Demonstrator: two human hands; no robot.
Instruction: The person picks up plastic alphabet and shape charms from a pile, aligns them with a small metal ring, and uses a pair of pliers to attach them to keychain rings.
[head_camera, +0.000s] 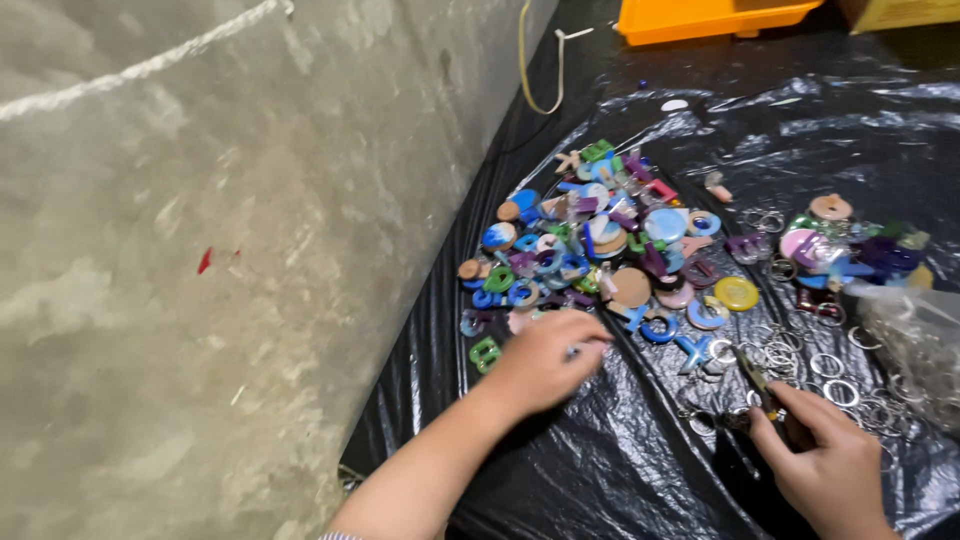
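Lighting: moderate, even, cool; source overhead, toward 12 o'clock, not itself in view.
Glare: white streaks and patches on the creased black plastic sheet (640, 450), strongest from 1 to 3 o'clock and at 5 o'clock.
Shadows: soft, short; a dim band where sheet meets concrete wall (200, 250).
Exposure: wall pale, slightly washed out at 9 to 11 o'clock.
Sharpness: general motion softness; left hand (540, 362) smeared, right hand (825, 462) soft, small charms indistinct.
Distortion: slight wide-angle bend at edges.

Colourful resin charms (600, 245) lie heaped beside scattered metal key rings (835, 375) on black plastic.
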